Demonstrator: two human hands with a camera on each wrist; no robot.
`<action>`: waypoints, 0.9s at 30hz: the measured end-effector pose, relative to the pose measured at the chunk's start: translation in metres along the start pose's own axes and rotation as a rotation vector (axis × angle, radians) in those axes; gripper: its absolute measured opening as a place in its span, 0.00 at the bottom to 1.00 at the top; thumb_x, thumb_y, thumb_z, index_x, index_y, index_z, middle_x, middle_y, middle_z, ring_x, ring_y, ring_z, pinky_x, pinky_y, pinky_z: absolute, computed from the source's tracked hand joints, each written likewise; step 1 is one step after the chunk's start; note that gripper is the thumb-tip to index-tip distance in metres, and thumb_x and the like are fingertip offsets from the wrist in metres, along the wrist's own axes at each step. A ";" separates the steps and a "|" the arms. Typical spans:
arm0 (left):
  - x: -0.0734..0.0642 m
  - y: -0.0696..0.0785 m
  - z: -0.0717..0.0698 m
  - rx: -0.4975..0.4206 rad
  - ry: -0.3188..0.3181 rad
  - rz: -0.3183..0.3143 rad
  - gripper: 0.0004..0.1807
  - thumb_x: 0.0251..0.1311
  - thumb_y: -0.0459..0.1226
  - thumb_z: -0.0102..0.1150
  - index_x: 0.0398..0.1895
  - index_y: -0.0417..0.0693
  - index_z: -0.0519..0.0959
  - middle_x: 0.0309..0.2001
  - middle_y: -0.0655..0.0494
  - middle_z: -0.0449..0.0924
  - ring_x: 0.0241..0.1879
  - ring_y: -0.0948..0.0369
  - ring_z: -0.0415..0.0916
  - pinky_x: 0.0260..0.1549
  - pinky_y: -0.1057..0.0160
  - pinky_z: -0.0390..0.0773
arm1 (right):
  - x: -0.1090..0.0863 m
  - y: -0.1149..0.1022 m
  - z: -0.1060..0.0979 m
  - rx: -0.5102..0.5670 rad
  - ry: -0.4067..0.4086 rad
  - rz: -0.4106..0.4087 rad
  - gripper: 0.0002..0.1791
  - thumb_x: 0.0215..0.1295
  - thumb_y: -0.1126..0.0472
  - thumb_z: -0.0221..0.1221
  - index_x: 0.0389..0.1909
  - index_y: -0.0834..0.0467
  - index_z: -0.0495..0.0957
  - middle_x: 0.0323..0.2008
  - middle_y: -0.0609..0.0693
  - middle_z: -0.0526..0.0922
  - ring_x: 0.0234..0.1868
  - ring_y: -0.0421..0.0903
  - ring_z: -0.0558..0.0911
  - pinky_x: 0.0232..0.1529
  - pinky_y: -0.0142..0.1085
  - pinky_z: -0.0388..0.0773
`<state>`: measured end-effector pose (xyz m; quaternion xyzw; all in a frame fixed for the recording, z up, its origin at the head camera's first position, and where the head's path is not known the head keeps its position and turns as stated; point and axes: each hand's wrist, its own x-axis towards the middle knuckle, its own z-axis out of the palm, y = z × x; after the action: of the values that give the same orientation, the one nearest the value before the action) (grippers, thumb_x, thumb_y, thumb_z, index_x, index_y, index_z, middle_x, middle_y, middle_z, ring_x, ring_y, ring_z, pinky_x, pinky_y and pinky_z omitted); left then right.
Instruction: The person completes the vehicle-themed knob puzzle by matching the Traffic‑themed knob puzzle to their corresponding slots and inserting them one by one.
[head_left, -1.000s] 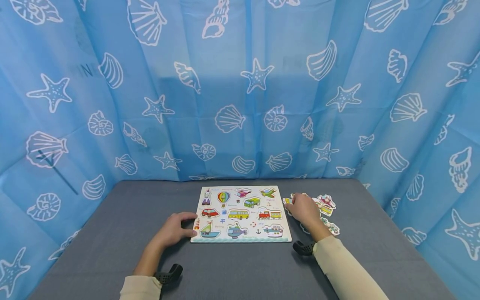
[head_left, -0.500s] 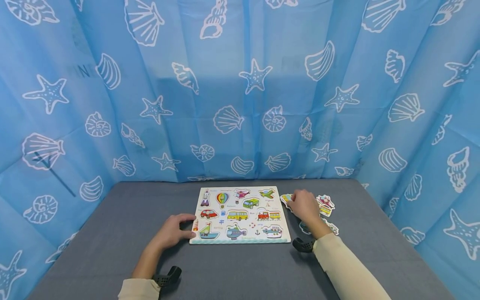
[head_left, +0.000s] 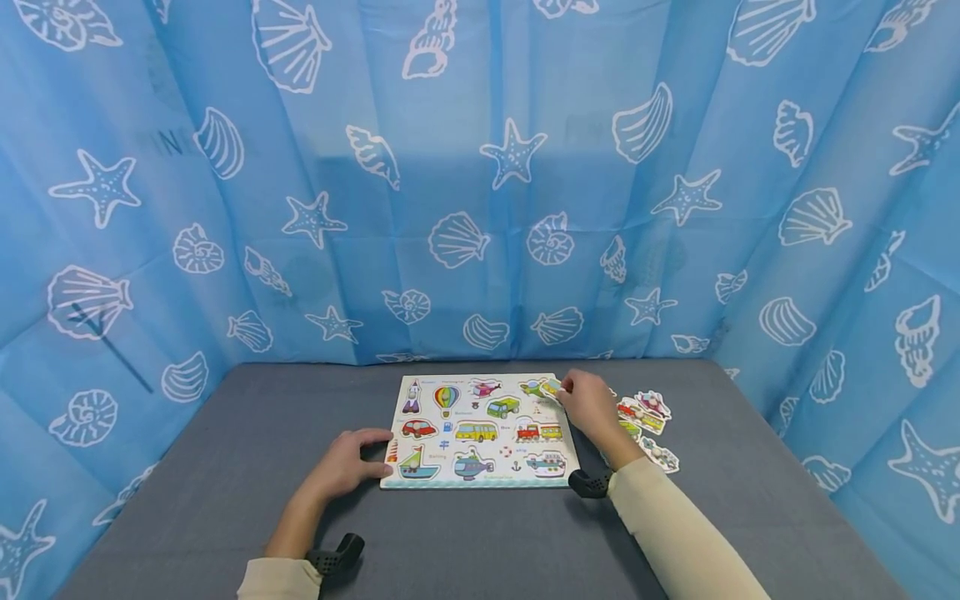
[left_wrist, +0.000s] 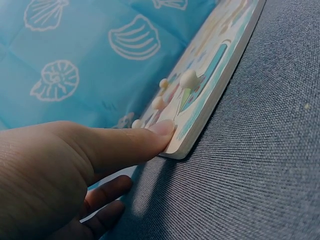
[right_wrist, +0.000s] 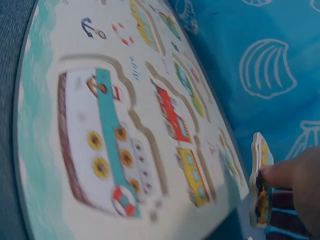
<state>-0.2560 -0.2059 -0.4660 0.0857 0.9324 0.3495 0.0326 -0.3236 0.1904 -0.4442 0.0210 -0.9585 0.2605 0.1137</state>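
A flat puzzle board [head_left: 442,450] printed with vehicles lies on the table. My left hand [head_left: 345,462] rests at its left edge, with the thumb [left_wrist: 145,140] pressing on the near corner and the index finger touching the edge farther back. Over the board's far right corner, my right hand [head_left: 588,400] pinches a yellow bus puzzle piece [right_wrist: 262,185] by its knob. That piece is raised and tilted on edge in the right wrist view; in the head view it partly covers the green plane picture [head_left: 532,387].
Several loose puzzle pieces [head_left: 654,404] lie in a loose pile right of the board, partly behind my right forearm. Round knobs [left_wrist: 189,79] stand up from the board's left side. A blue shell-print curtain [head_left: 517,250] hangs behind the grey table [head_left: 465,542].
My right hand has lifted the yellow bus puzzle piece from beside the board and carried it left over the far right corner. My left hand stays at the board's edge.
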 end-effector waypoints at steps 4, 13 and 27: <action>0.000 0.000 0.001 -0.008 0.002 -0.004 0.27 0.49 0.39 0.74 0.55 0.47 0.81 0.58 0.46 0.76 0.62 0.44 0.67 0.59 0.39 0.62 | 0.002 -0.007 0.009 0.017 0.008 -0.029 0.05 0.64 0.61 0.63 0.33 0.59 0.78 0.31 0.52 0.78 0.32 0.49 0.75 0.32 0.45 0.71; 0.001 -0.003 0.002 -0.009 0.004 0.012 0.26 0.49 0.38 0.74 0.55 0.46 0.81 0.58 0.46 0.77 0.62 0.44 0.67 0.59 0.39 0.61 | -0.001 -0.024 0.028 0.025 0.035 -0.109 0.05 0.63 0.61 0.64 0.33 0.57 0.78 0.35 0.51 0.80 0.40 0.51 0.76 0.38 0.47 0.72; 0.001 -0.004 0.002 -0.013 0.001 0.014 0.26 0.49 0.37 0.74 0.55 0.47 0.81 0.58 0.45 0.76 0.62 0.44 0.67 0.59 0.39 0.62 | -0.010 -0.051 0.047 -0.019 0.001 -0.189 0.07 0.57 0.62 0.69 0.29 0.54 0.78 0.32 0.47 0.79 0.37 0.46 0.75 0.38 0.42 0.73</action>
<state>-0.2576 -0.2075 -0.4696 0.0920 0.9296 0.3556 0.0304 -0.3181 0.1226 -0.4606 0.1100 -0.9546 0.2396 0.1385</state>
